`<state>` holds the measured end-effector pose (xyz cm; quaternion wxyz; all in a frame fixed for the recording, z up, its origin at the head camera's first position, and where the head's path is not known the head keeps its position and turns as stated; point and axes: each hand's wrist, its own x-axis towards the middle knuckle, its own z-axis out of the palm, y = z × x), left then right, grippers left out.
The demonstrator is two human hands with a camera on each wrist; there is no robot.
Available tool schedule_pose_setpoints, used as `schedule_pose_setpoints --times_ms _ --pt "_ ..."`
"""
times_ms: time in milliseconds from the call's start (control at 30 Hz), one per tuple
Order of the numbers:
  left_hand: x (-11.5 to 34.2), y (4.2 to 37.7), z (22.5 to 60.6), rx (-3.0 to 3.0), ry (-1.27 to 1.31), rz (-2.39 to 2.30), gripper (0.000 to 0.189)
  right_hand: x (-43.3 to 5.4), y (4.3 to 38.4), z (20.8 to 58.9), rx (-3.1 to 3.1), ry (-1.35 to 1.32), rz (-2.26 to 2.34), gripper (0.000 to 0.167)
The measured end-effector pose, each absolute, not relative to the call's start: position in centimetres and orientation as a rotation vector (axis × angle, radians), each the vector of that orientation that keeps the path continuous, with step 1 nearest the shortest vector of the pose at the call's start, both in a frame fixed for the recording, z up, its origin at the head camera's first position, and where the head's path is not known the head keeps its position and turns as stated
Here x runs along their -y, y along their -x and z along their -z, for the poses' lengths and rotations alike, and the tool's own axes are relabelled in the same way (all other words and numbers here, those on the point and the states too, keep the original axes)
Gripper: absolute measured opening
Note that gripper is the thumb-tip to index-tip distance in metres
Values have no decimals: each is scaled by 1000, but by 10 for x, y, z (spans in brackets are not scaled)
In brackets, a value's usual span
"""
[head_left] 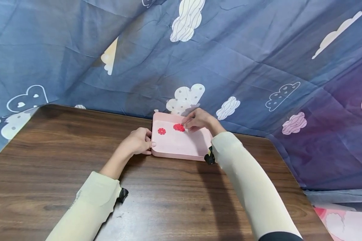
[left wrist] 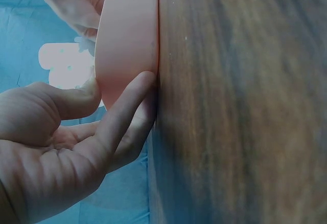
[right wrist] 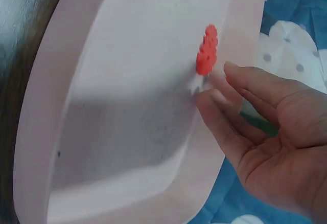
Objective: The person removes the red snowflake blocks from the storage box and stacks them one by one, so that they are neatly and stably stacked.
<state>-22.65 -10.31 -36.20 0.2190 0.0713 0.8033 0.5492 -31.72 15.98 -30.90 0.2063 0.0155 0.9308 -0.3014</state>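
Observation:
A shallow pink tray (head_left: pixel 175 155) sits on the wooden table. Its rim at the left corner is held by my left hand (head_left: pixel 137 140), thumb over the top edge; the left wrist view shows fingers (left wrist: pixel 125 98) against the outer wall. Inside lie a single red flower-shaped disc (head_left: pixel 161 131) and a group of overlapping red flower-shaped discs (head_left: pixel 178 127). My right hand (head_left: pixel 199 119) reaches over the far rim, fingertips right beside that group (right wrist: pixel 207 51). In the right wrist view its thumb and fingers are spread apart, with a faint pale shape near the fingertips.
The brown wooden table (head_left: pixel 157 201) extends around the tray. Right behind the tray hangs a blue cloth with cloud prints (head_left: pixel 132 77). A pink printed surface (head_left: pixel 350 222) shows at the lower right.

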Motion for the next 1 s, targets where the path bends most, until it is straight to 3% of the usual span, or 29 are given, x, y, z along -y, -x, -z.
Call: schedule_pose_setpoints --times_ms 600,1000 --pt "100 224 359 -2247 -196 -1508 50 -142 319 321 -2816 44 407 24" --pt "103 225 362 -2234 -186 -1517 50 -144 316 316 -2753 22 675 13"
